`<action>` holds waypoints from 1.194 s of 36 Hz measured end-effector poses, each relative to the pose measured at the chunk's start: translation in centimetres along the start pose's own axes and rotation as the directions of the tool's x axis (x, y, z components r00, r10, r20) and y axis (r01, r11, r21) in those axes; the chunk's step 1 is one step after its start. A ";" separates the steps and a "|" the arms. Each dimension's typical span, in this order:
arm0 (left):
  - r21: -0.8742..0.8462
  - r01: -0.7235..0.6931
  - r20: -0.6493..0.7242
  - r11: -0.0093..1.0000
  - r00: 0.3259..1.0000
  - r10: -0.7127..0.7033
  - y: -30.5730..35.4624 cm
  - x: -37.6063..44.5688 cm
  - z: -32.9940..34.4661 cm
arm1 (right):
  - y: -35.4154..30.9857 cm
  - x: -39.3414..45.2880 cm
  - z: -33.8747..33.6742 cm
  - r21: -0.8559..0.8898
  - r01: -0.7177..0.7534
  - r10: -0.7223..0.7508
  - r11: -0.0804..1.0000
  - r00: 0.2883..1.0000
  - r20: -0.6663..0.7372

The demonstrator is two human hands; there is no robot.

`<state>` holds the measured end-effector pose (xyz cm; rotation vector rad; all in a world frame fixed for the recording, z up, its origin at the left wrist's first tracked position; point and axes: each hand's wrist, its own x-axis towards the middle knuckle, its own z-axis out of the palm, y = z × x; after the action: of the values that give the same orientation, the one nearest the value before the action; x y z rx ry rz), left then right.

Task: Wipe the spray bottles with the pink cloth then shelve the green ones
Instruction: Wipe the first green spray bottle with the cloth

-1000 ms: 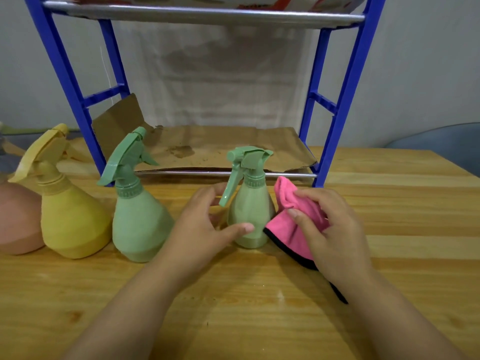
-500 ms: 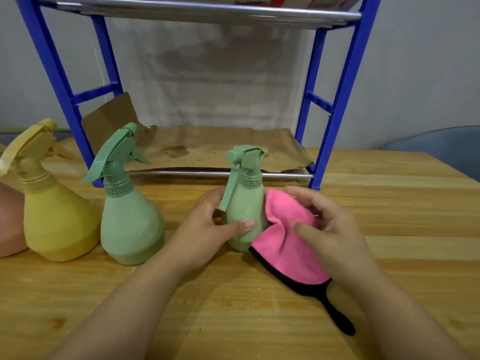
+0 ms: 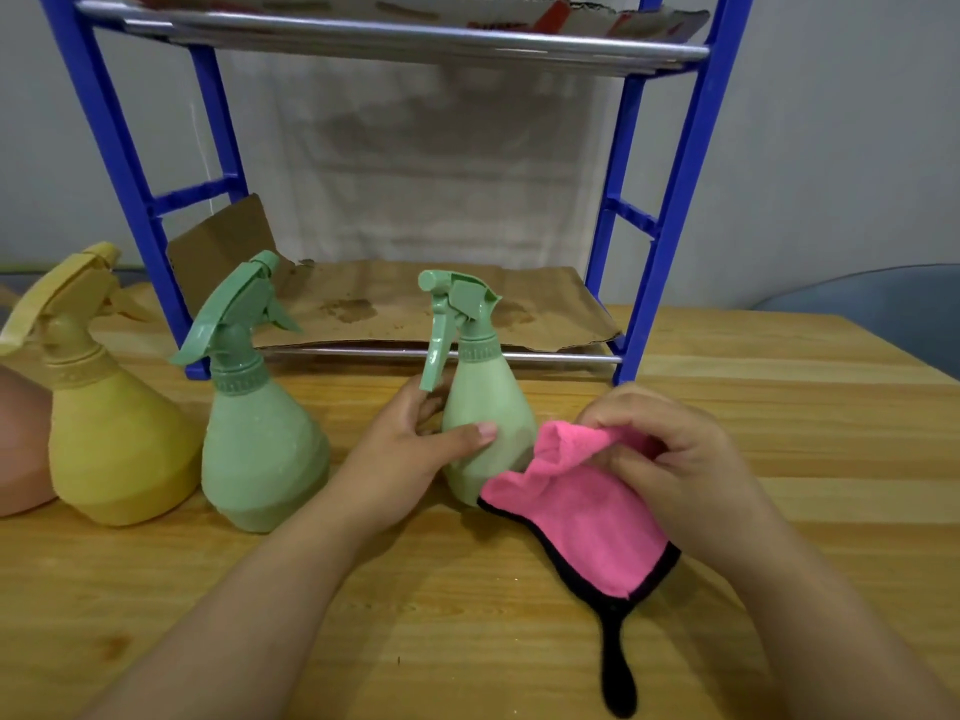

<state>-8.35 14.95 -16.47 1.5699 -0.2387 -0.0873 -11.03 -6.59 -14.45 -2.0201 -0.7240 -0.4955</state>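
Note:
A small light-green spray bottle (image 3: 483, 402) stands upright on the wooden table (image 3: 467, 615). My left hand (image 3: 410, 449) grips its body, thumb across the front. My right hand (image 3: 670, 459) holds the pink cloth (image 3: 576, 527) with black edging, bunched against the bottle's right side; its black loop trails toward me. A larger green spray bottle (image 3: 262, 439) stands to the left, apart from my hands. Behind them is the blue shelf rack (image 3: 670, 200), whose lower shelf is lined with brown cardboard (image 3: 415, 309).
A yellow spray bottle (image 3: 109, 449) stands at the far left, beside a pinkish-orange bottle (image 3: 18, 449) cut off by the frame edge. The rack's upper shelf (image 3: 395, 39) carries printed cardboard. A grey-blue chair back (image 3: 878, 309) shows at the right.
My right hand has bunched the cloth tighter and pressed it against the small bottle's right side. My left hand's grip on the bottle has closed further. The view has moved closer.

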 end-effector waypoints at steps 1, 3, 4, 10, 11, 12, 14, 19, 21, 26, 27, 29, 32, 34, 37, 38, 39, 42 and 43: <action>-0.003 0.003 -0.002 1.000 1.000 -0.003 0.1 0.0 0.0 | -0.2 0.0 0.0 0.021 0.001 -0.001 1.000 1.000 0.006; -0.025 -0.002 0.010 1.000 1.000 0.002 0.4 -0.2 0.2 | -0.5 0.2 0.1 0.090 -0.001 0.001 0.996 1.000 0.003; -0.044 -0.008 0.019 0.999 1.000 0.009 0.6 -0.3 0.2 | -0.6 0.2 0.1 0.130 -0.005 0.006 0.992 1.000 -0.005; -0.142 -0.089 0.083 0.986 0.991 0.102 2.0 -1.5 1.1 | -0.8 0.6 1.0 -0.010 -0.061 0.057 0.998 0.966 -0.251; -0.151 -0.101 0.085 0.983 0.990 0.115 2.1 -1.7 1.3 | -0.8 0.5 1.1 -0.046 -0.079 0.062 0.996 0.953 -0.295; -0.158 -0.111 0.087 0.981 0.988 0.126 2.2 -1.9 1.4 | -0.9 0.4 1.3 -0.065 -0.101 0.073 0.993 0.937 -0.341; -0.158 -0.129 0.083 0.979 0.986 0.143 2.1 -2.2 1.4 | -1.1 0.2 1.7 -0.142 -0.106 0.039 0.984 0.909 -0.415; -0.141 -0.155 0.063 0.978 0.984 0.165 2.1 -2.6 1.6 | -1.4 -0.4 3.4 -0.222 0.059 -0.141 0.973 0.916 -0.376; -0.146 -0.164 0.038 0.976 0.985 0.171 2.1 -2.6 1.6 | -1.5 -0.5 3.8 -0.165 0.064 -0.120 0.984 0.927 -0.354; -0.176 -0.155 -0.005 0.972 0.988 0.157 2.3 -2.6 1.6 | -1.7 -0.6 5.0 -0.102 0.017 -0.040 0.995 0.973 -0.227; -0.181 -0.149 -0.004 0.972 0.989 0.151 2.3 -2.6 1.6 | -1.6 -0.6 5.2 -0.104 0.012 -0.033 0.995 0.978 -0.207; -0.188 -0.142 -0.001 0.972 0.990 0.144 2.3 -2.6 1.5 | -1.6 -0.4 5.5 -0.106 0.002 -0.021 0.994 0.984 -0.179; -0.211 -0.126 0.023 0.969 0.991 0.133 2.1 -2.7 1.4 | -1.6 -0.1 5.7 -0.123 0.032 -0.050 0.992 0.988 -0.147; -0.223 -0.108 0.033 0.969 0.992 0.119 1.7 -2.8 1.2 | -1.6 0.0 5.7 -0.093 0.042 -0.054 0.995 0.990 -0.131; -0.227 -0.077 0.060 0.971 0.994 0.092 0.9 -3.1 0.9 | -1.4 0.2 5.6 0.151 -0.036 0.051 0.988 0.994 -0.099; -0.231 -0.070 0.080 0.970 0.993 0.091 0.9 -3.3 0.9 | -1.4 0.2 5.5 0.288 -0.087 0.113 0.954 0.991 -0.074; -0.232 -0.068 0.092 0.970 0.991 0.092 0.8 -3.4 0.9 | -1.4 0.2 5.4 0.406 -0.135 0.168 0.904 0.985 -0.047; -0.265 -0.067 0.058 0.962 0.995 0.085 0.9 -3.4 1.0 | -1.6 0.3 5.3 0.495 -0.172 0.219 0.852 0.975 -0.037; -0.281 -0.063 0.034 0.958 0.997 0.076 0.9 -3.2 1.0 | -1.7 0.2 5.4 0.449 -0.154 0.203 0.880 0.977 -0.063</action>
<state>-11.79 14.67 -15.88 1.2771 -0.3032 -0.0969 -11.70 -1.21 -15.99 -1.5971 -0.5190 -0.2949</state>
